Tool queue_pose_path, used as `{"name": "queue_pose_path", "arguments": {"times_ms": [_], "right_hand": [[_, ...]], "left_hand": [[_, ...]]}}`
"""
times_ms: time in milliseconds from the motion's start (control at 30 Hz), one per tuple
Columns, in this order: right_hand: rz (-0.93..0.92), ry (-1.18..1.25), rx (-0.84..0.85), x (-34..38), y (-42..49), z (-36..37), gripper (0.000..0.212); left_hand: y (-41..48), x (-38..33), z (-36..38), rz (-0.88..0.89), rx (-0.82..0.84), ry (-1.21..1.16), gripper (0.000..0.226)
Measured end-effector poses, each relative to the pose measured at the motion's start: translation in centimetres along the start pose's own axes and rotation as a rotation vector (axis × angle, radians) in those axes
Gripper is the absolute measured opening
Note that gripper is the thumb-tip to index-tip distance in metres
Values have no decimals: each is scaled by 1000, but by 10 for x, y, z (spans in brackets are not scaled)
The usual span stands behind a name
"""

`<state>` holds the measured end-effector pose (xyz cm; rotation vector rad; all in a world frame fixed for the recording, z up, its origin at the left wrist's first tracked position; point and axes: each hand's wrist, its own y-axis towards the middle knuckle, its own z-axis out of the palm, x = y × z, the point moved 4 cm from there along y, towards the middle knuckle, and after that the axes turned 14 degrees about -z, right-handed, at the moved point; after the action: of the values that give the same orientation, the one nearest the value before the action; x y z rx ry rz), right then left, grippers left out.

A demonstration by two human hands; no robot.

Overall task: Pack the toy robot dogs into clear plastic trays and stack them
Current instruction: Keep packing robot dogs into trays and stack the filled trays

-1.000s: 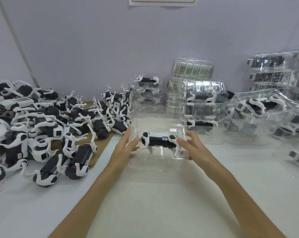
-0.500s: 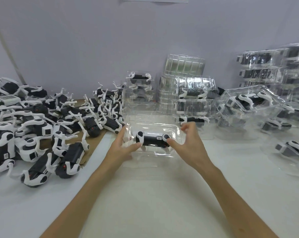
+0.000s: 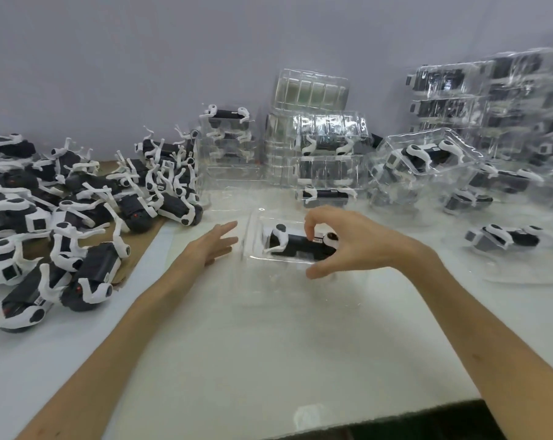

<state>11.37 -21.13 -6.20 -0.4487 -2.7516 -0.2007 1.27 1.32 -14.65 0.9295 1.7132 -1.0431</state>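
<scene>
A clear plastic tray (image 3: 252, 249) lies on the white table in the middle, with one black-and-white toy robot dog (image 3: 289, 243) lying inside it. My right hand (image 3: 351, 246) arches over the tray's right half, fingers curled onto its top and thumb at its near edge, gripping it. My left hand (image 3: 212, 246) is flat with straight fingers just left of the tray, and I cannot tell whether it touches it. A heap of loose robot dogs (image 3: 78, 198) covers the left side.
Stacks of filled clear trays (image 3: 326, 154) stand at the back centre, with taller stacks (image 3: 491, 100) at the back right. A tilted tray with a dog (image 3: 427, 154) and a loose dog (image 3: 507, 238) lie on the right. The table's front edge (image 3: 396, 417) is near me.
My left hand has let go of the tray's left side and opened beside it. My right hand has shifted from the tray's right side to arch over its top.
</scene>
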Motion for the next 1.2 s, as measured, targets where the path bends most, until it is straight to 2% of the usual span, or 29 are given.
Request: {"name": "queue_pose_path", "arguments": {"times_ms": [133,233,333,433,467,533,600,633,700,767,800,1033,1200], "right_hand": [[123,86,-25,-27,-39,-26,57],[244,44,4,-51,-67,-42,60],[314,-11,65,-78,-88,-47,47],[418,-186,133,-104,-105,-47,25],[469,-242,113,-111,-110,-48,25],[489,-281,-82,-113,-111,-48,31],[335,-208,-344,-99,-102,-40,35],[255,-166,-377,-93,-94,-31,38],[205,-158,-242,-88,-77,-9,43],[275,-227,-76,-97,-68,5,44],[306,-263,-54,-103,-67,6,42],[342,-183,-106,-133,-85,-18,30],[373,-173,-82,-153,-96,-44,35]], "left_hand": [[2,12,-6,27,-33,-35,48],[4,10,-2,22,-43,3,44],[3,13,-1,24,-54,12,42],[3,13,-1,27,-64,18,41],[2,13,-1,23,-67,19,41],[2,14,-2,22,-74,21,41],[2,14,-1,27,-77,21,41],[3,14,-1,31,-79,22,41],[3,14,0,35,-79,24,40],[3,14,0,31,-81,26,40],[3,14,0,29,-79,31,39],[3,12,4,35,-74,56,40],[2,13,2,25,-54,78,37]]}}
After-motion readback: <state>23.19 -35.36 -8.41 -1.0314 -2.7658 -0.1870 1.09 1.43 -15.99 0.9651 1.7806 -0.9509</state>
